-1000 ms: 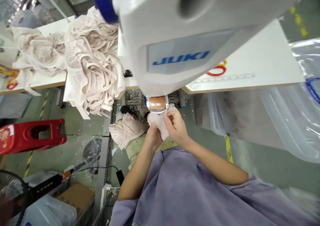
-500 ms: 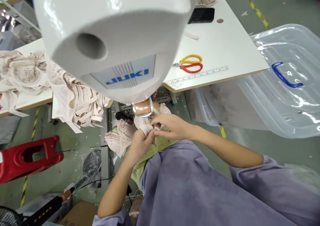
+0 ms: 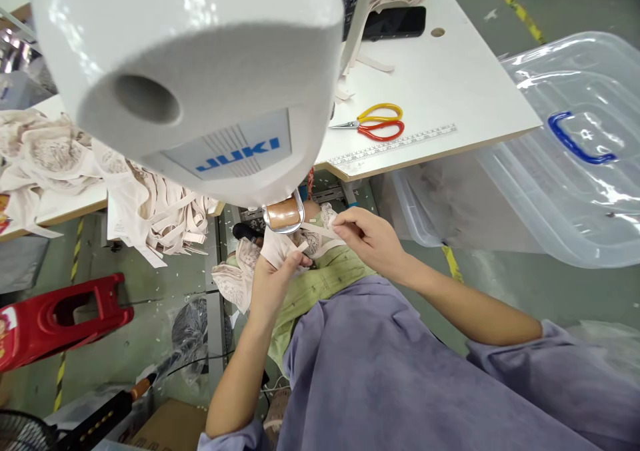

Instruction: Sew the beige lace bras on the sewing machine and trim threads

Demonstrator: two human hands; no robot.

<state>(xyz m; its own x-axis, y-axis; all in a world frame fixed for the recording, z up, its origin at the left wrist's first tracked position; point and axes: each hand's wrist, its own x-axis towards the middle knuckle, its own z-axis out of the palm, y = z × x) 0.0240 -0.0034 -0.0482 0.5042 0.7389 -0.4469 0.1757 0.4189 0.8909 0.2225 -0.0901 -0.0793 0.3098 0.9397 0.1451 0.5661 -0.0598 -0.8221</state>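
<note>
A beige lace bra (image 3: 243,274) hangs below the head of a white JUKI sewing machine (image 3: 215,104), over my lap. My left hand (image 3: 277,274) pinches a smooth fabric part of the bra between thumb and fingers. To the right, my right hand (image 3: 367,241) is closed on a narrow beige strap (image 3: 323,232) and holds it stretched out from the bra. The machine's metal-rimmed brown end piece (image 3: 283,214) sits just above the fabric and hides part of it.
More beige bras (image 3: 55,151) are heaped on the left table. Scissors (image 3: 383,122), a clear ruler (image 3: 400,142) and a phone (image 3: 395,23) lie on the right tabletop. A clear plastic bin (image 3: 575,191) stands right, a red stool (image 3: 65,318) and a fan (image 3: 25,431) left.
My hands were together on the fabric; now the right hand has moved away to the right with the strap drawn out. The left hand has shifted slightly left. The view has tilted a little.
</note>
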